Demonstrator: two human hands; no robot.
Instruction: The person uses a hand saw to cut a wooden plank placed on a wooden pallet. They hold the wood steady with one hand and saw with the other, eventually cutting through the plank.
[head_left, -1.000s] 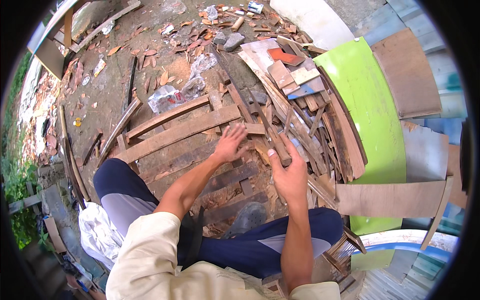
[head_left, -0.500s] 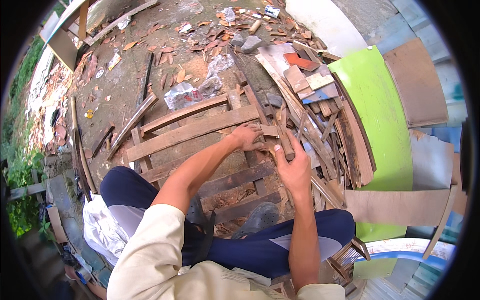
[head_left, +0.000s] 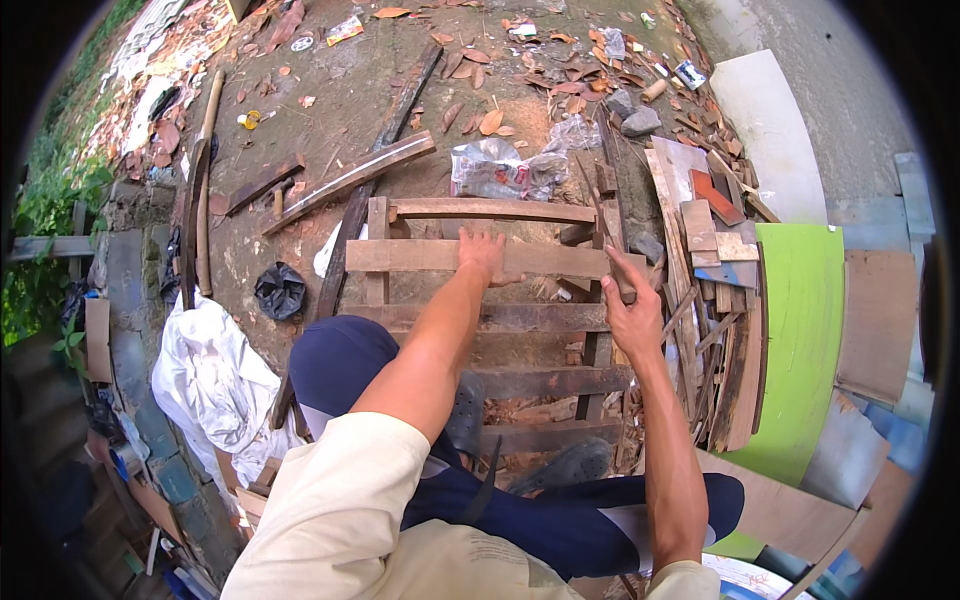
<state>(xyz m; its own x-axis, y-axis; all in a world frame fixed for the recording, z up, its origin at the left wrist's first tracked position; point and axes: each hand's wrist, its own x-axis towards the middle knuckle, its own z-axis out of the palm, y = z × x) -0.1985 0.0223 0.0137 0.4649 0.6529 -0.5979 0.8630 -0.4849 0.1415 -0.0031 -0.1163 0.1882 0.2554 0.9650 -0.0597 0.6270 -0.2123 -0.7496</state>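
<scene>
A wooden slatted frame lies on the ground before my knees, several crosspieces spanning two side rails. Across its far part runs a lighter brown plank. My left hand rests flat on the middle of that plank, its fingers spread toward the far edge. At the plank's right end is my right hand, thumb and forefinger apart, with the forefinger reaching over the wood. I see no tool in either hand. The right hand's other fingers are partly hidden.
A heap of scrap wood lies to the right, beside a lime-green panel. Beyond the frame lies a crumpled clear plastic bag. Loose timber, a black bag and white cloth are at the left.
My view has swung to the right-hand plank end, making the frame look straighter. My right hand has let go of the short wooden piece; my left hand now lies on the plank's middle.
</scene>
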